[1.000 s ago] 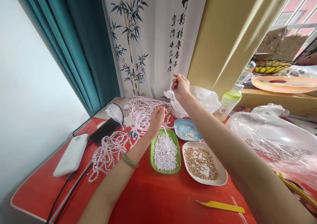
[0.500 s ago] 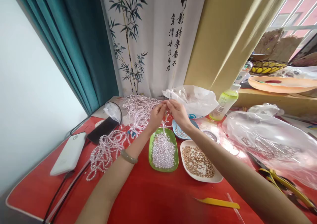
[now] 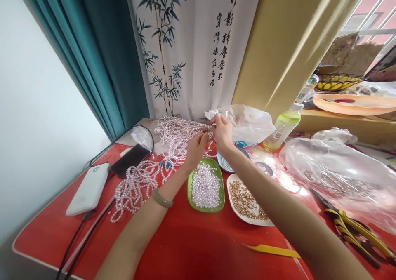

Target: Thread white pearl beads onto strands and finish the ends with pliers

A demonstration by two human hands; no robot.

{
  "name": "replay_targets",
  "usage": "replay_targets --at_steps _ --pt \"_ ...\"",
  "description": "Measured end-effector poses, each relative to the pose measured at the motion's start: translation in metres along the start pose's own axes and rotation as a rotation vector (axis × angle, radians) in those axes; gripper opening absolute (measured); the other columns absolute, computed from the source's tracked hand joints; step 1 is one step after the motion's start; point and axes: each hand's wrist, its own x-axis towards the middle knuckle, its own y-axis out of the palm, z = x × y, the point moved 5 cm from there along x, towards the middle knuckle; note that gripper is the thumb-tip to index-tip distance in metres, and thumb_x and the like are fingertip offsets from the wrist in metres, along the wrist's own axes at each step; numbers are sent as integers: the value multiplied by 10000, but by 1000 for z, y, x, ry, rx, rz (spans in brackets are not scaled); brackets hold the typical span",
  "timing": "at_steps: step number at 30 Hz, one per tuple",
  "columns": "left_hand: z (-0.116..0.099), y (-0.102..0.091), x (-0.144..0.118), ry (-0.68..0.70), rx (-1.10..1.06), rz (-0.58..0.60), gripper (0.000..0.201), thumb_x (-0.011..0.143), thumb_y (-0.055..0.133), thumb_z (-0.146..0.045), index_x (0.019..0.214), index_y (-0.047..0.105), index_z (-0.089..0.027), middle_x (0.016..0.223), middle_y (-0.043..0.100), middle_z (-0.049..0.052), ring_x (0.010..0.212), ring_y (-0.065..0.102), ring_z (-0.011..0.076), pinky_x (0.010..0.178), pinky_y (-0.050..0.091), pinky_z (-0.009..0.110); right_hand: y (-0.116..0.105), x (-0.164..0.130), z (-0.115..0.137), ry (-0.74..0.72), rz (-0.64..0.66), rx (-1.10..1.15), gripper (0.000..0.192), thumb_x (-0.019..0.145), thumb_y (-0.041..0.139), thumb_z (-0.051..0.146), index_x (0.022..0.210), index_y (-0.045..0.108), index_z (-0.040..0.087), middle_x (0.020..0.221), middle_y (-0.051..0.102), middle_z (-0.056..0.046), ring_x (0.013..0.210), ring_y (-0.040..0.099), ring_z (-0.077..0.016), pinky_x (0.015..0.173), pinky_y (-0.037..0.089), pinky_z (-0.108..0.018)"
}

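Just past the green tray, I see the left hand and right hand pinched narrow, on what I can't tell, near bead strands heaped behind it leftward; a dropped wrist could tip it, scattering its loose beads.

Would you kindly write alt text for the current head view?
A person's bare left hand and right hand pinch close together above a red table, anything held too small to tell. Nearer, a green oblong tray holds round white beads beside a cream dish of gold beads; pale pink bead strands lie heaped to the left.
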Motion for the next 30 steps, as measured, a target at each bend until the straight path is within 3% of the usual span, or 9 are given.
replay_targets --at_steps 2,5,15,21,23,26,30 --pt "1 0 -2 8 12 17 291 840 410 -322 599 437 -163 491 339 -45 454 300 74 466 247 213 -4 5 3 90 -45 168 262 871 342 277 627 376 188 552 443 37 385 296 -43 390 218 -209" --pt "4 1 -2 29 -5 20 281 850 388 -297 603 412 -166 492 338 -45 453 304 73 470 249 212 -5 9 10 155 -3 261 248 874 352 257 639 386 183 511 418 51 386 358 -39 374 216 -184" --pt "8 7 -8 9 -107 76 298 859 369 -386 647 382 -176 492 261 -62 427 220 68 433 191 216 2 13 24 118 5 292 273 888 325 211 621 372 178 466 327 71 353 256 -30 355 168 -184" --pt "17 4 -21 16 -81 66 304 861 370 -368 626 359 -174 547 283 -46 473 238 75 451 207 215 -3 26 25 96 -111 351 303 903 299 224 605 338 184 438 198 93 338 154 -32 350 113 -192" --pt "21 3 -24 10 -76 67 300 863 367 -355 624 355 -174 550 276 -45 480 236 77 457 210 216 -6 31 26 85 -97 359 294 898 319 236 612 357 182 447 235 87 343 182 -29 353 129 -189" --pt "21 3 -24 4 -84 76 280 863 368 -328 629 354 -174 560 283 -44 491 239 78 466 216 215 -9 30 19 100 -20 350 245 864 402 328 690 470 168 540 439 40 381 289 -29 359 190 -186" --pt "17 4 -23 -1 -111 62 271 862 368 -311 629 355 -173 566 298 -42 508 261 80 482 236 211 -9 0 -10 201 149 219 404 786 432 524 859 578 155 773 593 -37 424 331 -42 349 220 -193"
